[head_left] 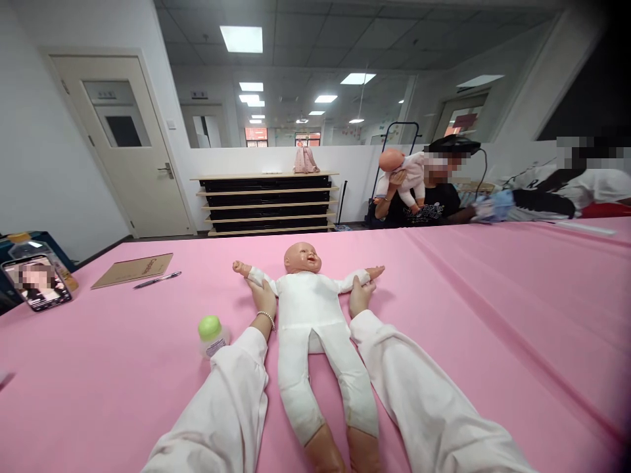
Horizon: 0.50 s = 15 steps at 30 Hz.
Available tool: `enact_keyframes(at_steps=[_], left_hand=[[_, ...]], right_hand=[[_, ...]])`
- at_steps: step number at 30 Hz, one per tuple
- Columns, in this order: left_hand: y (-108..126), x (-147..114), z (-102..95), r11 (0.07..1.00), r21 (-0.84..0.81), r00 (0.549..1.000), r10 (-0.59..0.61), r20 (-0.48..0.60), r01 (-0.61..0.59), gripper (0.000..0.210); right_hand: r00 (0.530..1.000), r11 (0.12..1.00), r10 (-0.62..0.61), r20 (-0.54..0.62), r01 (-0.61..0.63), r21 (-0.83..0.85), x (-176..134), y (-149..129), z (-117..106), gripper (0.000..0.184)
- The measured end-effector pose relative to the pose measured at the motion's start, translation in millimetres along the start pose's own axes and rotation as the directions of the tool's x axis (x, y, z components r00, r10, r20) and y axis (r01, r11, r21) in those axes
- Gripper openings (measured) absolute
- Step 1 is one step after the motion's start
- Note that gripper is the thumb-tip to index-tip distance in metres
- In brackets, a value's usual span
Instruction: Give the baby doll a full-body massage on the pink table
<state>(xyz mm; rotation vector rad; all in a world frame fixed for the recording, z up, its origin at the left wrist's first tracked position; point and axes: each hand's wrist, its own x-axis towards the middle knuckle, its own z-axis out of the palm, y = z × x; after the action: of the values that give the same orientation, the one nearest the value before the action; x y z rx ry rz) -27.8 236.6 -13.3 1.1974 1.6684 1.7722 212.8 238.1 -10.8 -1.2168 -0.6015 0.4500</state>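
Note:
A baby doll (pixel 311 305) with a white cloth body lies face up on the pink tablecloth (pixel 463 328), its head away from me and both arms spread. My left hand (pixel 263 299) is closed around the doll's arm on the left, near its forearm. On the other side, my right hand (pixel 361 297) grips the doll's other forearm. The doll's legs stretch toward me, and its feet run out of view at the bottom. Just left of my left sleeve stands a small clear bottle (pixel 213 336) with a green cap, partly hidden by the sleeve.
A brown notebook (pixel 133 270) and a pen (pixel 158 280) lie at the left, near a propped phone (pixel 37 284) and a bottle with an orange cap (pixel 20 242). Across the table, a person (pixel 431 210) holds another doll (pixel 407 174). Shelves (pixel 269 202) stand behind.

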Motion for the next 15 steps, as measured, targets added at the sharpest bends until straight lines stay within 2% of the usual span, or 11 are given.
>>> enact_keyframes(at_steps=[2,3,4,5,6,9,10,11,12,15], left_hand=[[6,-3,0.4,1.000,0.016,1.000,0.021,-0.019,-0.021,0.067],[10,-5,0.7,0.998,0.023,0.998,0.066,-0.005,-0.066,0.066],[13,-6,1.0,0.991,0.029,0.991,0.130,0.029,-0.131,0.066],[16,-8,1.4,0.980,0.034,0.979,0.193,0.065,-0.196,0.065],[17,-9,1.8,0.966,0.039,0.963,0.250,0.102,-0.255,0.064],[17,-11,3.2,0.919,0.068,0.910,0.371,0.186,-0.389,0.060],[16,-10,3.6,0.903,0.081,0.893,0.399,0.206,-0.422,0.059],[15,-10,3.9,0.884,0.098,0.875,0.426,0.228,-0.456,0.058],[14,-10,4.0,0.861,0.120,0.854,0.454,0.255,-0.494,0.056],[13,-10,3.2,0.768,0.201,0.776,0.520,0.357,-0.608,0.052]], right_hand=[[0.983,0.985,-0.172,0.070,0.170,0.025,-7,-4,0,0.063],[0.956,0.963,-0.268,0.121,0.266,0.035,-12,-7,1,0.062],[0.913,0.932,-0.361,0.188,0.360,0.041,-18,-10,1,0.060],[0.849,0.889,-0.450,0.275,0.455,0.050,-23,-14,1,0.057],[0.762,0.836,-0.525,0.380,0.545,0.062,-27,-17,2,0.054],[0.419,0.653,-0.607,0.675,0.748,0.123,-33,-24,3,0.052],[0.330,0.601,-0.601,0.728,0.787,0.139,-33,-26,3,0.053],[0.271,0.561,-0.591,0.760,0.815,0.145,-32,-26,4,0.054],[0.237,0.529,-0.583,0.777,0.836,0.143,-31,-27,4,0.055],[0.185,0.471,-0.574,0.798,0.872,0.137,-28,-29,5,0.055]])
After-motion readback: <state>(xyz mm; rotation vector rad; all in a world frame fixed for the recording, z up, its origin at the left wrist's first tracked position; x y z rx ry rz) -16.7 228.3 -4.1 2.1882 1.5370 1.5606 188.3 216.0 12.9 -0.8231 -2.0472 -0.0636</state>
